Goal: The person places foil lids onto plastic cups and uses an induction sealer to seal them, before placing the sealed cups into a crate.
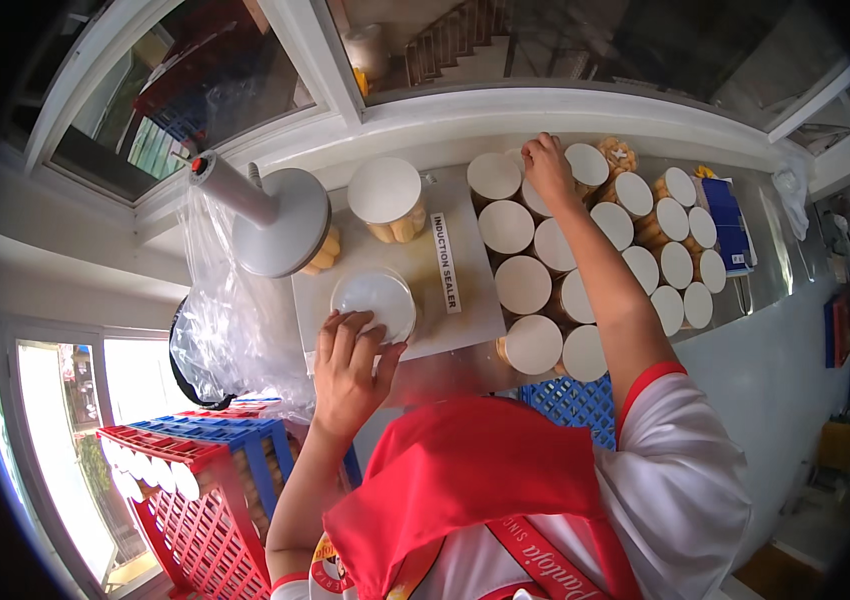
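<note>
My left hand (353, 364) rests with bent fingers on the near rim of a round container (376, 300) with a pale, translucent top. Behind it, a jar with a white disc (385, 190) on top holds yellowish sticks. To the left, the grey round head of an induction sealer (282, 221), with a handle and red button, sits over another jar. My right hand (547, 169) reaches to the back of several white-topped jars (522, 285), its fingertips bent together near a white disc; whether they grip it is hidden.
Clear plastic bags (226, 322) hang at the left of the metal table. Red and blue plastic crates (199, 517) with jars stand below left, and a blue crate (571, 405) below the table. A blue booklet (727, 221) lies beyond the jars at right. Windows line the back.
</note>
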The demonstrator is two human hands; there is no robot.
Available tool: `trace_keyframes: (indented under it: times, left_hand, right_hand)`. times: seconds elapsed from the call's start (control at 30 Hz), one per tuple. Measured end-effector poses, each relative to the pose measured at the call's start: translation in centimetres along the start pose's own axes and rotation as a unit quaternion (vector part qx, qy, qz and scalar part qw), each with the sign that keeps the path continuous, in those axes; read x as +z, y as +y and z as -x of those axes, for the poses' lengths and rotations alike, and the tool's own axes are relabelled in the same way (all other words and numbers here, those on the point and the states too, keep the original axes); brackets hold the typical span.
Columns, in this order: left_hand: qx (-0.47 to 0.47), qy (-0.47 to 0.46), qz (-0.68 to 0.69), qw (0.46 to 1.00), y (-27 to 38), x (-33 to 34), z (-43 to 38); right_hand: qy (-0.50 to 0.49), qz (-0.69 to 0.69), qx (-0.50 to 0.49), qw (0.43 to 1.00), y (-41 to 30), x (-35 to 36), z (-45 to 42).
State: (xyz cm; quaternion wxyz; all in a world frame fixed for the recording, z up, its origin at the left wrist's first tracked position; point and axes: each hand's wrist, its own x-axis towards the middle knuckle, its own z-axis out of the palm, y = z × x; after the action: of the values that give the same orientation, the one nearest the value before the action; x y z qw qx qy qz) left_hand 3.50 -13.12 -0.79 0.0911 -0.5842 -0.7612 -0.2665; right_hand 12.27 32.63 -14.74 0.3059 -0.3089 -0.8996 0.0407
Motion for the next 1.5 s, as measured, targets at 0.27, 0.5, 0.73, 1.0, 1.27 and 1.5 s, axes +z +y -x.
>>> trace_keyframes:
  times: [0.27,0.5,0.73,1.0,1.27,1.5]
  left_hand:
    - [-0.097,-0.027,-0.003,0.995,1.0,-0.2,-3.0]
    - [-0.212,-0.028,0.067,0.975,0.4,0.8,-1.4]
    - [-0.217,0.114,0.147,0.958,1.6,-3.0,2.3]
    - [-0.373,0.385,-0.165,0.828,-1.9,-23.3,18.5]
    - [-0.624,0.362,-0.347,0.599,-21.1,-32.2,48.0]
    - [-0.687,0.337,-0.310,0.564,-35.4,-30.2,57.7]
  right_hand:
    - [-0.184,-0.094,0.166,0.964,2.9,2.6,-0.8]
    - [-0.146,-0.272,0.061,0.949,0.6,2.5,-2.1]
    - [-0.130,-0.237,-0.076,0.960,-7.4,-6.8,-0.4]
    - [-0.098,-0.161,-0.079,0.979,-11.4,-12.5,5.0]
    - [-0.096,-0.082,-0.050,0.991,-21.9,-12.3,11.4]
    - [-0.108,-0.033,-0.040,0.993,-22.6,-13.3,16.0]
